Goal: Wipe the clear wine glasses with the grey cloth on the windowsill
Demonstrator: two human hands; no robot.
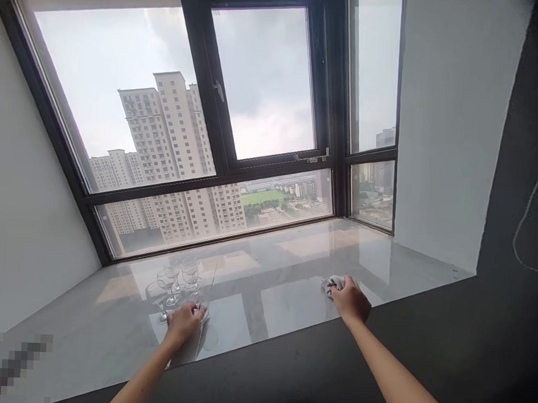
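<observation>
My left hand [186,322] is at the front of a group of clear stemmed wine glasses [173,280] on the left part of the sill. Its fingers are closed around the low part of one wine glass [204,313], whose outline is faint against the shiny surface. Farther right, my right hand [352,300] grips a crumpled light grey cloth [332,285]. The cloth is bunched under the fingertips, close to the sill surface. Several glasses overlap, so their edges are hard to separate.
The glossy grey windowsill [286,309] reflects the window and has a thin seam near the glasses. Its front edge slopes up to the right. Dark window frames [216,181] stand behind, with a handle [219,91]. White walls [445,144] flank both sides.
</observation>
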